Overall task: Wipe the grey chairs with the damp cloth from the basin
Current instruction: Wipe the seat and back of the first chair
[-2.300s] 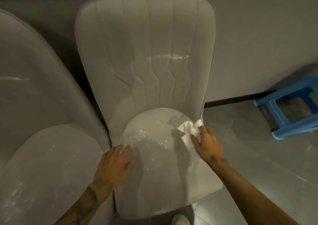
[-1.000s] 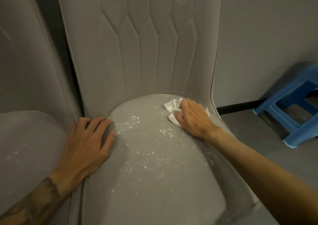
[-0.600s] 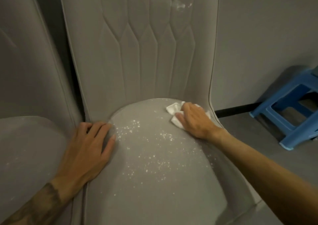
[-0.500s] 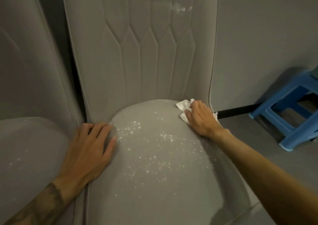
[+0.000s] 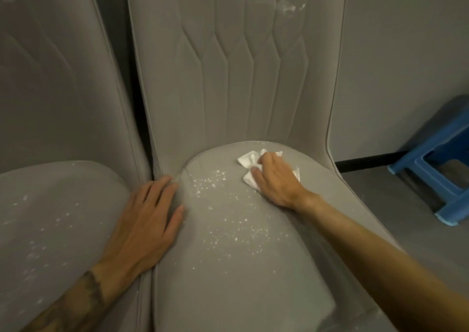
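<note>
Grey wall (image 5: 406,52) backs the middle chair (image 5: 241,268) and the left chair (image 5: 50,230), with a blue stool (image 5: 436,169) to the right. My right hand (image 5: 275,182) grips the white cloth (image 5: 247,160) under curled fingers at the back of the middle chair's seat, beside white specks (image 5: 236,230). My left hand (image 5: 144,225) lies flat, fingers straight, on that seat's left edge.

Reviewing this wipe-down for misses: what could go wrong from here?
1. The cloth under the right hand sits at the back right of the seat, so the white specks mid-seat may get smeared or pushed off rather than picked up.
2. The left hand rests beside the specks and could press them in.
3. The smear high on the backrest might be missed.
</note>
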The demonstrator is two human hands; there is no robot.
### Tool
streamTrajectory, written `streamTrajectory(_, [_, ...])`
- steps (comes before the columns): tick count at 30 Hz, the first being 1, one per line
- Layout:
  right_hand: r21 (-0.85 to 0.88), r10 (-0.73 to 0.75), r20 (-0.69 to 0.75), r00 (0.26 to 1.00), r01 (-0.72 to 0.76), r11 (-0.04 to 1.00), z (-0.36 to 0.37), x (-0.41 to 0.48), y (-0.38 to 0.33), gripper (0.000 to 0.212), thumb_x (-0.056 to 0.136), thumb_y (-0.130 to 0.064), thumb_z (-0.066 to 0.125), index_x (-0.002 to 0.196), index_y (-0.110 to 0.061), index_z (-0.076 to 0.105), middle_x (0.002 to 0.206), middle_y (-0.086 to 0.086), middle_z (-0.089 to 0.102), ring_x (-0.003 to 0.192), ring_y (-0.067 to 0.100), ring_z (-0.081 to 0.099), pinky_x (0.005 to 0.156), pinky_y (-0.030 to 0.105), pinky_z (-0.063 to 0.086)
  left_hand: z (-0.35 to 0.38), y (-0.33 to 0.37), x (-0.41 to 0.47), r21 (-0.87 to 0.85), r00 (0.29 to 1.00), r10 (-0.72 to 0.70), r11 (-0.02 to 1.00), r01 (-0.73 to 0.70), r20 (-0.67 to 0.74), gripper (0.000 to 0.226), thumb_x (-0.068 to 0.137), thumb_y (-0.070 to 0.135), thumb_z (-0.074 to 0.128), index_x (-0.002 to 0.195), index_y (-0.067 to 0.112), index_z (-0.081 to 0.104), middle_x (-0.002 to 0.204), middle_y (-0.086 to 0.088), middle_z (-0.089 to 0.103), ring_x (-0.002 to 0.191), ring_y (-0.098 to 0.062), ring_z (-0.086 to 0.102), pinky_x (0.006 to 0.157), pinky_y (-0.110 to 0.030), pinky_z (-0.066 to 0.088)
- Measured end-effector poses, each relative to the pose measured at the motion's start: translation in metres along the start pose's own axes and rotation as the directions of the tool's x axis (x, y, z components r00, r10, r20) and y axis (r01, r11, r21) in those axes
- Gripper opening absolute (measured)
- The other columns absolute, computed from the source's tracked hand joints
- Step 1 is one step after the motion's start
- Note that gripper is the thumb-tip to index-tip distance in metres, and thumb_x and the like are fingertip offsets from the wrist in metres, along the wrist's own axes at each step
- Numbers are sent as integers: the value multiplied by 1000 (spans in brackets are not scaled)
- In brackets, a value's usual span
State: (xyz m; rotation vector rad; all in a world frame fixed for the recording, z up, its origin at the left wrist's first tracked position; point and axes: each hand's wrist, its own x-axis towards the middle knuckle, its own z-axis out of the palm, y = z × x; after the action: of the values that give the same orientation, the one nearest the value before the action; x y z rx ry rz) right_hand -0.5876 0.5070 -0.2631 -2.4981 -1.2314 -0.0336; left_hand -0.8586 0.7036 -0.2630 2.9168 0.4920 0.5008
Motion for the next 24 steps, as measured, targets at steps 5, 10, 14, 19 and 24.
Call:
streamTrajectory(5, [-65,218,-43,975,-220,973,-22,19,35,38,105,-35,39,122,-2,47,119,19,52,108,36,49,97,46,39,2,-2,-2,-38,999,-31,999,30,-27,53,105,43,36,140,8,54,148,-13,51,130,-30,51,113,-43,40])
streamTrajectory(10, [-19,25,-10,1000,-25,999,2,17,-10,34,106,-37,35,112,-6,47,111,17,52,97,31,48,91,43,38,1,1,-1,-43,999,-43,998,43,-1,51,105,41,37,138,8,55,149,-12,50,131,-30,50,112,-46,41])
streamTrajectory(14, [-30,-2,68,998,4,1000,-8,17,10,35,106,-41,35,114,-10,48,111,14,53,99,29,49,92,41,38,0,2,-1,-36,999,-54,998,55,6,51,105,41,36,137,7,56,149,-13,49,130,-31,50,111,-47,42])
streamTrajectory(19, [-59,141,-16,990,-142,988,-1,37,-16,38,107,-34,33,120,-1,48,120,21,50,108,35,47,97,43,35,0,4,0,-32,998,-59,998,60,17,49,105,41,37,137,9,56,150,-12,49,131,-30,49,111,-47,41])
streamTrajectory(24, [41,-149,116,982,145,989,5,15,-35,31,105,-42,37,113,-13,46,112,12,53,99,28,49,91,41,37,-1,2,-2,-31,998,-62,998,62,6,50,105,41,35,136,8,57,149,-13,50,129,-32,51,111,-45,40])
